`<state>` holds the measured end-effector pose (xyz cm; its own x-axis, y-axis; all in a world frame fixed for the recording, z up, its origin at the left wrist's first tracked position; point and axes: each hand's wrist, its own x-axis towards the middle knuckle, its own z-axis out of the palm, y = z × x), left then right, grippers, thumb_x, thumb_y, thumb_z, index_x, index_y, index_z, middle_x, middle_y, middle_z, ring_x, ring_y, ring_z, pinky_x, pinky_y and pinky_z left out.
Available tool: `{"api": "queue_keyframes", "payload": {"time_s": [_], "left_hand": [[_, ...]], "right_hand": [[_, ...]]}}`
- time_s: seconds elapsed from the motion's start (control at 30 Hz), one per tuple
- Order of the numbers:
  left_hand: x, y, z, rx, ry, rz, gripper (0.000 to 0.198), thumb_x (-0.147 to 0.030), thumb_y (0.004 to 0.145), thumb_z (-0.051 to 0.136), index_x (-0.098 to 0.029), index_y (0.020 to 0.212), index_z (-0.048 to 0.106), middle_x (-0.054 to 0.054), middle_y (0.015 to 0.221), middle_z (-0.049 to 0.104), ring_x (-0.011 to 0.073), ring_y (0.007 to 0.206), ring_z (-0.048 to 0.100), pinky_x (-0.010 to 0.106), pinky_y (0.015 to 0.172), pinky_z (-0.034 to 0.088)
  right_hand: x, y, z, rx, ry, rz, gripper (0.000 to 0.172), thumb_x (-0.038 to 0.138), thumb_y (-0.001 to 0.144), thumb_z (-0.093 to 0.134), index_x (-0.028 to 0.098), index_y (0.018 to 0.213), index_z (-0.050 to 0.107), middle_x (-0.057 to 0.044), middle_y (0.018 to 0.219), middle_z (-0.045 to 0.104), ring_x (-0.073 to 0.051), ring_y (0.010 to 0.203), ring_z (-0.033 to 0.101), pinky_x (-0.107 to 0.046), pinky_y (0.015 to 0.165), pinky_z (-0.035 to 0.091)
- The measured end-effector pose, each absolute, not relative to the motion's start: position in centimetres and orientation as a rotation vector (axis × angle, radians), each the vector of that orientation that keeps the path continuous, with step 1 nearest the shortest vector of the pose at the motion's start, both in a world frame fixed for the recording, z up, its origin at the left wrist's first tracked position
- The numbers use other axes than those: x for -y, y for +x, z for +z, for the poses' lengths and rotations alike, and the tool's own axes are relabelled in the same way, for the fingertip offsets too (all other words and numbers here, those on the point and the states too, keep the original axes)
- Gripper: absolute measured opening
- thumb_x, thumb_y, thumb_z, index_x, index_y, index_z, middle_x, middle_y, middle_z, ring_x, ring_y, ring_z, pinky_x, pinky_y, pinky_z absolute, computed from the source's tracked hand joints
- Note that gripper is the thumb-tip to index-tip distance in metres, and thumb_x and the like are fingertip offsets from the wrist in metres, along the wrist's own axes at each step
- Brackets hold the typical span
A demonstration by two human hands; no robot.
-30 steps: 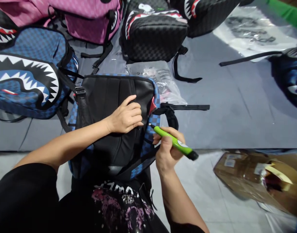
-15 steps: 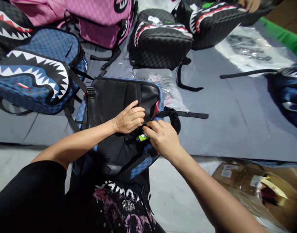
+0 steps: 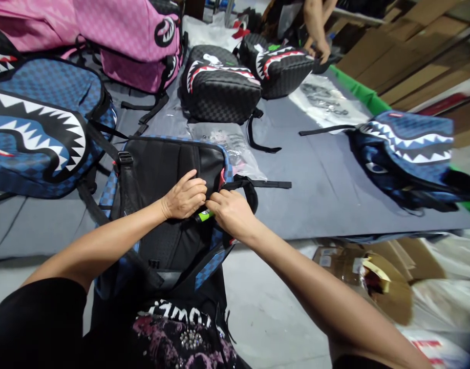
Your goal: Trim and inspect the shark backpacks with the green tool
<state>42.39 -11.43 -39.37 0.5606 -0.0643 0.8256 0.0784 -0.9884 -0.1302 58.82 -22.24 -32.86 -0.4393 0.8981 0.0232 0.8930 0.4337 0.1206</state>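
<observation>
Backpack point(image 3: 162, 169) back panel: looked like smooth black leather with a faint sheen; the lower part was matt mesh padding.
Backpack edging: was blue checked cloth, woven and dull.
Pen point(image 3: 205, 216): was glossy green plastic.
Table cover point(image 3: 335, 189): was a smooth, matt grey sheet.
Bag point(image 3: 235, 146): was clear plastic film, crinkled and shiny.
Box point(image 3: 335, 259): was brown cardboard under glossy wrap.

Even indoor light, soft shadows, edges warped.

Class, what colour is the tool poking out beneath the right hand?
Bright green; the tool shows in the head view.
</observation>
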Motion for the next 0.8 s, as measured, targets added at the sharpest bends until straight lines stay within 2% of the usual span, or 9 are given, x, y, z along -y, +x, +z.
{"api": "queue_keyframes", "payload": {"time_s": [0.2,0.3,0.4,0.5,0.6,0.67,0.73,0.8], "left_hand": [[11.4,42.3,-39.5,0.005,-2.651,-1.413,0.008,-0.02,0.091,0.048,-0.019,0.095,0.055,0.005,0.096,0.067,0.0221,0.11,0.061,0.05,0.11,0.046],[11.1,42.0,-39.6,0.298,-2.635,-1.619,0.021,-0.028,0.096,0.045,-0.019,0.114,0.051,0.01,0.113,0.065,0.025,0.124,0.054,0.053,0.11,0.044],[10.8,41.8,-39.6,0.648,-2.532,-1.819,0.034,-0.035,0.099,0.042,-0.019,0.129,0.043,0.016,0.13,0.056,0.0281,0.133,0.046,0.056,0.11,0.04],[10.6,41.6,-39.8,0.72,-2.475,-1.884,0.028,-0.034,0.1,0.041,-0.022,0.124,0.046,0.013,0.127,0.055,0.0257,0.126,0.05,0.051,0.106,0.042],[10.6,41.3,-39.7,0.949,-2.348,-2.039,0.02,-0.031,0.099,0.04,-0.02,0.115,0.049,0.012,0.117,0.056,0.0238,0.114,0.052,0.048,0.101,0.044],[10.6,41.0,-39.5,0.99,-2.333,-2.052,0.019,-0.031,0.099,0.041,-0.019,0.111,0.051,0.012,0.112,0.057,0.0237,0.11,0.053,0.047,0.098,0.044],[10.8,40.8,-39.1,0.805,-2.47,-1.918,0.019,-0.033,0.099,0.041,-0.02,0.107,0.054,0.01,0.107,0.061,0.0231,0.106,0.055,0.045,0.095,0.044],[11.0,40.8,-38.6,0.492,-2.663,-1.664,0.022,-0.034,0.099,0.041,-0.022,0.108,0.057,0.009,0.107,0.065,0.0234,0.109,0.057,0.045,0.097,0.044]], "right_hand": [[22.6,58.4,-33.4,-2.588,1.729,0.231,0.022,0.015,0.095,0.049,0.017,0.084,0.068,-0.008,0.079,0.064,-0.021,0.073,0.047,-0.035,0.064,0.023],[22.6,58.7,-33.7,-2.587,1.77,0.346,0.021,0.016,0.095,0.05,0.018,0.084,0.068,-0.008,0.08,0.064,-0.021,0.074,0.048,-0.034,0.064,0.023],[21.0,58.1,-32.9,-2.543,1.847,0.489,0.026,0.017,0.098,0.044,0.017,0.088,0.068,-0.009,0.082,0.065,-0.021,0.075,0.05,-0.034,0.064,0.024],[17.0,56.6,-31.0,-2.407,2.022,0.523,0.032,0.015,0.101,0.035,0.015,0.096,0.067,-0.013,0.092,0.066,-0.024,0.082,0.055,-0.035,0.063,0.024],[13.0,55.8,-29.0,-2.3,2.202,0.404,0.034,0.011,0.099,0.032,0.012,0.106,0.065,-0.017,0.105,0.065,-0.026,0.088,0.058,-0.034,0.062,0.027],[12.3,56.1,-28.0,-2.312,2.279,0.334,0.032,0.011,0.099,0.034,0.011,0.105,0.065,-0.017,0.106,0.066,-0.027,0.09,0.06,-0.034,0.066,0.032],[13.8,57.0,-27.7,-2.417,2.403,0.381,0.025,0.019,0.1,0.041,0.013,0.104,0.066,-0.015,0.106,0.066,-0.028,0.096,0.06,-0.036,0.075,0.037],[17.1,57.9,-28.0,-2.569,2.658,0.446,0.028,0.038,0.099,0.049,0.016,0.107,0.064,-0.011,0.101,0.067,-0.027,0.095,0.06,-0.039,0.081,0.041]]}}
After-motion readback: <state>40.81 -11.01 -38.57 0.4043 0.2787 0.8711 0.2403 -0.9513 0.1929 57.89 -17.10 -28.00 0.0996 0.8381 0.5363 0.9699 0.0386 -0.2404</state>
